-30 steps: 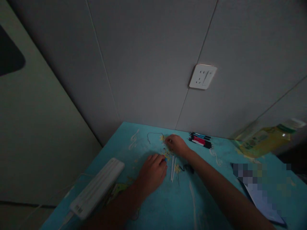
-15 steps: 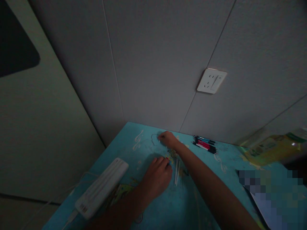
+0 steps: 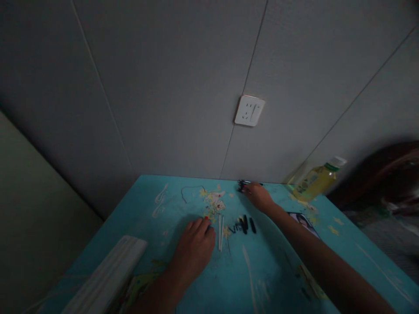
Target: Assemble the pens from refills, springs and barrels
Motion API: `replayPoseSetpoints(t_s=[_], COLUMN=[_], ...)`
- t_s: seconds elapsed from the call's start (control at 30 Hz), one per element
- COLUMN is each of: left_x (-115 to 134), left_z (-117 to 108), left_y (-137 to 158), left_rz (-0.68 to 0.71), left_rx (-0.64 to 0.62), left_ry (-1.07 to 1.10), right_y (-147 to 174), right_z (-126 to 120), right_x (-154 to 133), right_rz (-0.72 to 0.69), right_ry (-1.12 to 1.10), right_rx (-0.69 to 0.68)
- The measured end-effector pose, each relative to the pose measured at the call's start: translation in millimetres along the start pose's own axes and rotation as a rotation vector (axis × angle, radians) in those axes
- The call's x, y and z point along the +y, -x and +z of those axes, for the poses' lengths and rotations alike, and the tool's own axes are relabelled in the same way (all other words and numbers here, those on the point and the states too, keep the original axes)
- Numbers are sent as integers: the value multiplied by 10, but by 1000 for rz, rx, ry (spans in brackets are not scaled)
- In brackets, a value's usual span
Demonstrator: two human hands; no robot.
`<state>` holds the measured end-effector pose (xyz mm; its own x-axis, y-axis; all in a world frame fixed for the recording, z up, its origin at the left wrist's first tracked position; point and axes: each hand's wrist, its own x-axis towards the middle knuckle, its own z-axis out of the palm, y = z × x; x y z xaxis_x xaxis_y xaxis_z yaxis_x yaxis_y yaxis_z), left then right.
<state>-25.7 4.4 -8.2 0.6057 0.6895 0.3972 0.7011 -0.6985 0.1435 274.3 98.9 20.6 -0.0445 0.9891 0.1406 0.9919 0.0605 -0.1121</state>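
My right hand (image 3: 257,196) reaches to the back of the table, over a small pile of pens (image 3: 241,185) by the wall. Its fingers are bent together and cover part of the pile; what they grip is hidden. My left hand (image 3: 194,246) rests closed on the tabletop, with a small red spot at its fingertips; whatever it holds is too small to name. Two thin white sticks (image 3: 220,233) lie just right of it. Farther right are several short black pieces (image 3: 245,224), like pen caps. Small scattered bits (image 3: 216,201) lie beyond the left hand.
A white power strip (image 3: 113,274) lies at the left on the blue table (image 3: 170,235). At the back right stands a tilted-looking bottle of yellow liquid (image 3: 316,183). A phone (image 3: 303,222) lies behind my right forearm. A wall socket (image 3: 249,110) is above.
My right hand has moved right, from beside the thin cord to the pens. My left hand stays closed near the white sticks. The view has swung to the right.
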Motion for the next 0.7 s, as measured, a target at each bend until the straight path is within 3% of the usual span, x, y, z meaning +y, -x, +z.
replayPoseSetpoints(t_s=[0.13,0.4,0.5,0.6,0.7], left_x=[14,-9,-8,11,31], left_z=[6,21,21,2,-21], left_y=[1,9,8,15,30], left_rz=[5,-8,-31,-64,-48], left_rx=[-15,37,84,161,237], left_ry=[18,62,116,184,230], right_y=[97,69,241,614,1076], right_z=[33,-34,-173,-290,-333], right_x=[224,183,23,-301,-718], right_rz=[71,142,137,91,-98], right_ry=[26,-8,-54,-144,-528], right_rx=[-10,22,65,65,-51])
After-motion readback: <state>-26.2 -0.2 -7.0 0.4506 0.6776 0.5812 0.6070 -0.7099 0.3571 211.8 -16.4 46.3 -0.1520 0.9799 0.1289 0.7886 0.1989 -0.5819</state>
